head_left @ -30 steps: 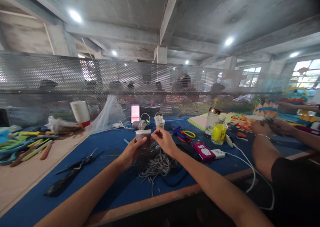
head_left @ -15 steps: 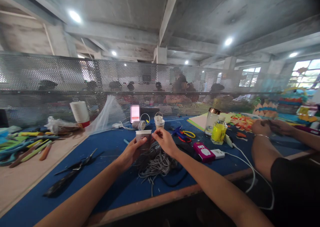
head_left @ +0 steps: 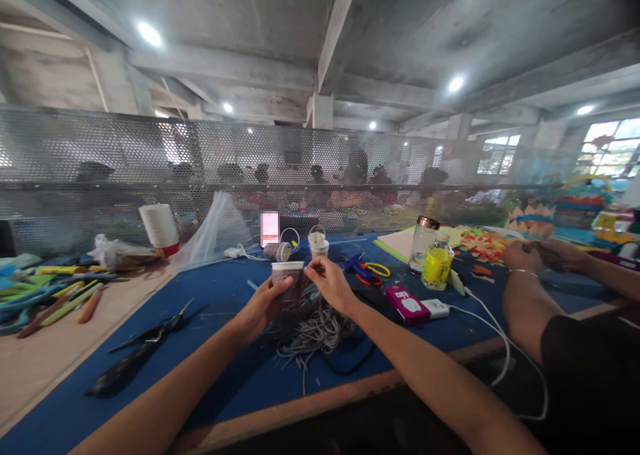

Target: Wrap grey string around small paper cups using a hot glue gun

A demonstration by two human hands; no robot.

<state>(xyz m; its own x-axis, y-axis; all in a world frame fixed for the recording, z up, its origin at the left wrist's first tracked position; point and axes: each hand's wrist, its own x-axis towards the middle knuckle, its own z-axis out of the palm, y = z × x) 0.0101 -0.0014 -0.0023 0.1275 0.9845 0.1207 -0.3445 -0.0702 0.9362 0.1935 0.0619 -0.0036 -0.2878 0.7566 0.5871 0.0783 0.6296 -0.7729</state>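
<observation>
My left hand (head_left: 261,309) is wrapped round a paper cup (head_left: 287,268) with a white rim, its wall covered in what looks like grey cord. Thumb and fingers of my right hand (head_left: 331,285) are pinched together at the cup's right side; what they hold is too small to make out. Below both hands lies a tangled heap of grey cord (head_left: 320,331) on the blue table top (head_left: 225,368). Just beyond the cup, a small cord-wrapped cup (head_left: 277,251) rests on its side, and a small bucket-like cup (head_left: 319,245) with a thin handle stands upright.
Dark pliers (head_left: 150,335) lie at the left, near a stack of paper cups (head_left: 159,228). To the right are a blue glue gun (head_left: 356,265), a magenta box (head_left: 407,304), a yellow-labelled bottle (head_left: 437,265) and a glass jar (head_left: 423,245). A co-worker's arm (head_left: 523,308) rests farther right.
Almost nothing differs. Both hands stay at the cup in the same grip, and the view has shifted very slightly.
</observation>
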